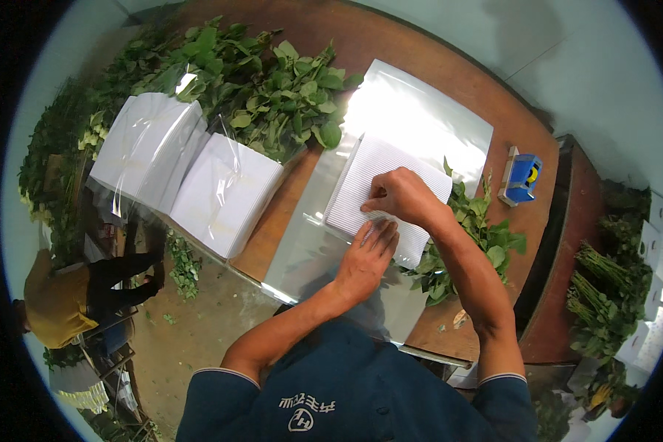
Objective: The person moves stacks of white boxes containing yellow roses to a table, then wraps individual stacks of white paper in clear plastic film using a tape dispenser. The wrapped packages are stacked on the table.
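A ribbed white sheet of corrugated cardboard lies over a bundle, with leafy green stems sticking out at its right side. Beneath it is a stack of clear plastic film on the brown table. My left hand rests with its fingers against the lower edge of the cardboard. Just above, my right hand is bent over the cardboard, thumb and fingertips near each other; whether something small is between them cannot be told.
Two white-wrapped bundles in clear film with leafy stems lie at the left. A blue tape dispenser stands at the table's right. More cut stems are at far right. Another person in a yellow top is at lower left.
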{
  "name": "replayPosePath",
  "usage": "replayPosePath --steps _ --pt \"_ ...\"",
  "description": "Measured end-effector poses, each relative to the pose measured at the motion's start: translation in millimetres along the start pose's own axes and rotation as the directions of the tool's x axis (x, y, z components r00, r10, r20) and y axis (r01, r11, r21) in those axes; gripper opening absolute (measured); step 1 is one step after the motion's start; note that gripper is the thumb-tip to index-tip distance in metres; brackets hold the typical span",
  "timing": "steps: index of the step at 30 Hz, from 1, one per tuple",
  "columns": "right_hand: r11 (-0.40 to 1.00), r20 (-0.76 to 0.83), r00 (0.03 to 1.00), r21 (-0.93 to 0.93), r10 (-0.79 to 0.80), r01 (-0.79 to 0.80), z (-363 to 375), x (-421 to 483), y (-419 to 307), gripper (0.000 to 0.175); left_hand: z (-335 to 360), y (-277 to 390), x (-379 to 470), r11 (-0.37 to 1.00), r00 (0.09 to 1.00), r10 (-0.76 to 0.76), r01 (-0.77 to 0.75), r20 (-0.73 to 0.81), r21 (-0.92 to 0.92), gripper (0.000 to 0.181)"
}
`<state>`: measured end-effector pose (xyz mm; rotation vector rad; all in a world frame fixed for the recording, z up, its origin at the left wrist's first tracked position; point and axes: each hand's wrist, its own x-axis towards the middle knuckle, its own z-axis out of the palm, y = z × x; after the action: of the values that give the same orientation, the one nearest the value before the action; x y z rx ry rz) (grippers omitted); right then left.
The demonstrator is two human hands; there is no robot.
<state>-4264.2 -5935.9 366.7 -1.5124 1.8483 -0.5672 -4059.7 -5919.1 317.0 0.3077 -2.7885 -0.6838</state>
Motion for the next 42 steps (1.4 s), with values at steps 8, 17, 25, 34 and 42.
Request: replayPosePath --steps 8,17,25,34,42 --pt "0.889 -0.353 0.825 0.052 0.442 -0.455 -12.1 -58.7 71.0 0.051 -33.0 -4.2 -37.8 0.746 0.975 -0.201 0.216 0.096 -0.63 0.034" --pt "0.987 -0.642 0.758 -0.015 0.115 -0.162 -1.8 -81.3 64.7 0.039 24.9 -172.0 -62.8 -0.075 0.315 -0.806 0.786 0.501 -0.614 0.056" --pt "0.977 -0.573 0.8 0.008 0.179 -0.213 11.0 -75.3 68.7 0.043 35.3 -195.1 -34.2 0.286 0.651 -0.638 0.696 0.411 -0.659 0.019" --pt "0.986 -0.589 0.796 0.006 0.139 -0.168 13.4 -72.3 69.6 0.044 46.3 -249.5 146.0 0.224 0.753 -0.515 0.58 0.41 -0.783 0.048" --pt "0.982 -0.584 0.798 -0.008 0.148 -0.188 12.1 -72.4 69.6 0.047 28.4 -227.7 280.3 0.638 0.885 -0.202 0.444 0.419 -0.629 0.029"
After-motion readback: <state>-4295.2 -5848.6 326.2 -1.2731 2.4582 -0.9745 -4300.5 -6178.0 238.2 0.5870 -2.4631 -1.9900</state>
